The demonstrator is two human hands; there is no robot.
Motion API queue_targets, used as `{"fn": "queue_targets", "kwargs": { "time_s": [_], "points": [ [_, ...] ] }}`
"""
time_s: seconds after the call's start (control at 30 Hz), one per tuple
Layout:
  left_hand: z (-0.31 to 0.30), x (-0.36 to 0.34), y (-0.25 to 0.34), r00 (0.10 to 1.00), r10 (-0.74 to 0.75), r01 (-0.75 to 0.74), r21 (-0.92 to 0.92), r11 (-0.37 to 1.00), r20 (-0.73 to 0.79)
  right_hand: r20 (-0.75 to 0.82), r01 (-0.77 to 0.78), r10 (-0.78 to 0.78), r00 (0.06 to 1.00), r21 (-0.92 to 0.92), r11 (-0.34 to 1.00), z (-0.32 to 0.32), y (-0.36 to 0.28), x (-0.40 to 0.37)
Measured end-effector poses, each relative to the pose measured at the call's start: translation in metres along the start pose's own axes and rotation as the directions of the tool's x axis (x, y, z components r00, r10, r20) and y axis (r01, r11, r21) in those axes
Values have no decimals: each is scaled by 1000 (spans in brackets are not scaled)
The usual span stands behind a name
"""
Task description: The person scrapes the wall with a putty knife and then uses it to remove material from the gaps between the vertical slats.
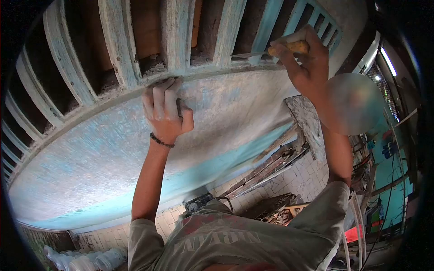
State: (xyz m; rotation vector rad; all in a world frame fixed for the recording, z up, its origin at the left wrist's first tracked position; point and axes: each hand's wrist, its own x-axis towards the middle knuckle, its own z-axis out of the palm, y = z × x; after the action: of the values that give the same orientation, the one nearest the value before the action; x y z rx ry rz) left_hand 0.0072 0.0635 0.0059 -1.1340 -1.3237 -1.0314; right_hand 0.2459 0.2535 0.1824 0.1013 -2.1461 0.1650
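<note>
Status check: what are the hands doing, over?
Left hand pressed on blue wooden panel. Right hand grips yellow-handled scraper at slats. Lumber on paved floor beyond.

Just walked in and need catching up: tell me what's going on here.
A person works on a worn, blue-painted wooden door. The right hand has a yellow-handled scraper in its grip, blade set against the slats. The left hand, a band on its wrist, presses on the flat panel beside the slats; whether it holds anything can't be told.
</note>
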Motion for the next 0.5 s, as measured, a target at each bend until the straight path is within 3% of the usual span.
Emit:
{"fn": "queue_targets", "kwargs": {
  "time_s": [0.13, 0.33, 0.43, 0.5],
  "points": [
    [2, -4, -1, 1000, -21, 21, -16, 1000, 13, 41, -117, 115, 993, 51, 992, -5, -9, 1],
    [2, -2, 3, 999, -31, 31, 19, 999, -12, -19, 119, -121, 993, -63, 991, 5, 6, -7],
    [1, 0, 2, 1000, -3, 3, -6, 1000, -8, 127, 113, -88, 988, -200, 973, 5, 7, -15],
    [1, -2, 1, 999, -37, 37, 16, 999, 7, 112, 55, -39, 993, -146, 988, -5, -5, -14]
  ]
}}
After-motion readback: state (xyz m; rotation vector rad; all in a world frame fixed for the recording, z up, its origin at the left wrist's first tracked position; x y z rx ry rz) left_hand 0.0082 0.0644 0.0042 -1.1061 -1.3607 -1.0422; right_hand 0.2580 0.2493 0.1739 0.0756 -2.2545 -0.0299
